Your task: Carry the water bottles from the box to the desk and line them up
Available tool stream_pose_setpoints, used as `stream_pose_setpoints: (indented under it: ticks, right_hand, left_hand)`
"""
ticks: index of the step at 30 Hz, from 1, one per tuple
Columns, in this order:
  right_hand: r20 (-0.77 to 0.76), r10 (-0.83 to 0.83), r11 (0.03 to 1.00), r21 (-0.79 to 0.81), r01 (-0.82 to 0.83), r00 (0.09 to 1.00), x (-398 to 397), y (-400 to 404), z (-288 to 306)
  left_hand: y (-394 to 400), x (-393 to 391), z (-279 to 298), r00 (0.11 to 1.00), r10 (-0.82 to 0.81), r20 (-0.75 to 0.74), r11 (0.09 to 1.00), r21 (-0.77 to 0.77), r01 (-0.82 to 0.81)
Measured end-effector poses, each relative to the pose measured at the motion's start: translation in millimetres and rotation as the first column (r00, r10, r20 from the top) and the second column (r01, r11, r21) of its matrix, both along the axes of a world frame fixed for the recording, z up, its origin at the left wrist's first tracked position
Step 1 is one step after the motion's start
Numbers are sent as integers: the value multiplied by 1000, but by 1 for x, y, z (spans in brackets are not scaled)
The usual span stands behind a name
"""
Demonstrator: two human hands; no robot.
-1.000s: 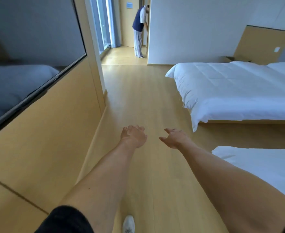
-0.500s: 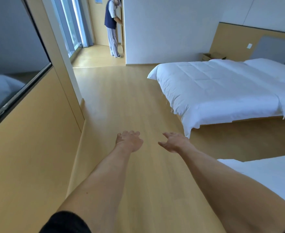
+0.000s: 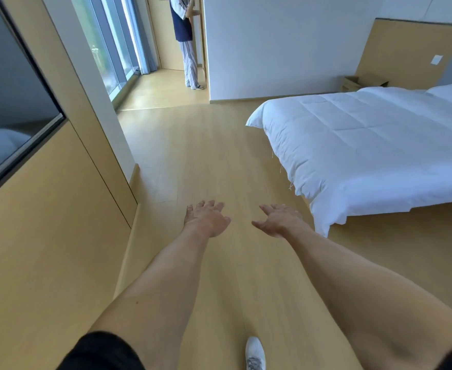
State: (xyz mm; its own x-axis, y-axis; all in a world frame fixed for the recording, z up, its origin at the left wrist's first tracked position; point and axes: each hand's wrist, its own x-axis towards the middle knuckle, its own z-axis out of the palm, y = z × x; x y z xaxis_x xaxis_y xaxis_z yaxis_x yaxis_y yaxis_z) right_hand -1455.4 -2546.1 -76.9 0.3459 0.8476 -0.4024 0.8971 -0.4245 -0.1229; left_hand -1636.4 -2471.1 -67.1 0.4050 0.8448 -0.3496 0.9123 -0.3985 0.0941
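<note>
Head view gives me both arms stretched out ahead over the wooden floor [image 3: 219, 161]; my left hand [image 3: 206, 218] has its fingers spread and relaxed, carrying nothing, and my right hand [image 3: 278, 221] is likewise loose and empty, palm turned slightly inward; the two are near each other but apart; a white shoe [image 3: 255, 352] shows at the bottom edge, so I judge I am mid-stride; no water bottle is anywhere in sight, and I cannot see the desk either; the one candidate for the box is an open cardboard box [image 3: 363, 81] on the floor in the far corner, just beyond the head of the white bed [image 3: 366, 145], though I cannot tell what it holds from here; a wood-panelled wall [image 3: 46, 249] with a dark screen [image 3: 8, 97] runs along my left, and another person [image 3: 186, 41] stands in the passage by the window [image 3: 107, 49], well apart from me; I read this as the walking leg of the task, heading empty-handed for a load; the next move calls for steering round the foot of the bed toward that corner, keeping clear of the bed's edge, then reaching down with both hands ready to close on bottles.
</note>
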Motion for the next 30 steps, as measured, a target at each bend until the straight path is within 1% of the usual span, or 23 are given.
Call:
stream_pose_setpoints:
  ticks: [4, 11, 18, 22, 26, 30]
  right_hand:
    - [-52, 34, 999, -1, -34, 998, 39, 79, 8]
    - [-42, 75, 997, 23, -74, 996, 94, 190, 11]
    - [-36, 66, 998, 20, -65, 997, 139, 292, 3]
    - [-5, 41, 999, 21, -41, 999, 167, 359, -1]
    - [4, -13, 1000, 27, 13, 1000, 188, 441, 0]
    - [4, -33, 999, 5, 33, 999, 199, 529, 6]
  left_hand:
    - [72, 42, 9, 1000, 30, -9, 1000, -9, -30]
    - [170, 102, 10, 998, 61, 27, 998, -22, -61]
    - [273, 140, 5, 997, 61, 55, 998, -27, -59]
    - [348, 162, -2, 998, 26, 58, 1000, -17, -25]
    - [442, 185, -8, 997, -8, 73, 1000, -10, 9]
    - [535, 201, -5, 997, -37, 73, 999, -18, 39]
